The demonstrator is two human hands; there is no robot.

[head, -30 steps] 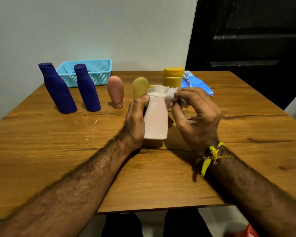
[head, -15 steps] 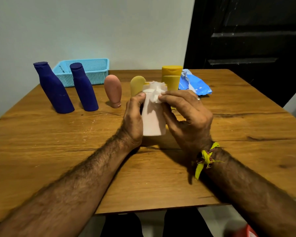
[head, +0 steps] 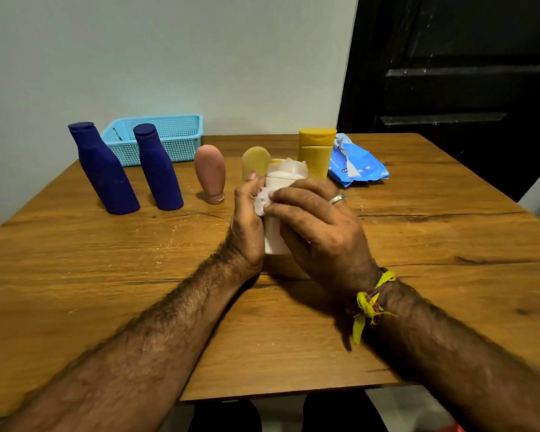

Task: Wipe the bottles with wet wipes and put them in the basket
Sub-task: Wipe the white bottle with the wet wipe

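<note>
Wooden worktop point(head: 106, 291), pale wall behind. Left hand point(head: 247, 222) grips white bottle point(head: 273, 235) upright at centre; right hand point(head: 318, 226) presses wipe point(head: 262, 202) against it. Wiping step, probably; next, carry to empty-looking basket point(head: 169, 141) back left.

No legible text; small dark mark on blue wipes pack point(head: 359, 165) too blurred.

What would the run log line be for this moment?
step: wiping | left hand: holds pale pink bottle | right hand: presses wet wipe on it | basket: no bottles visible
</note>
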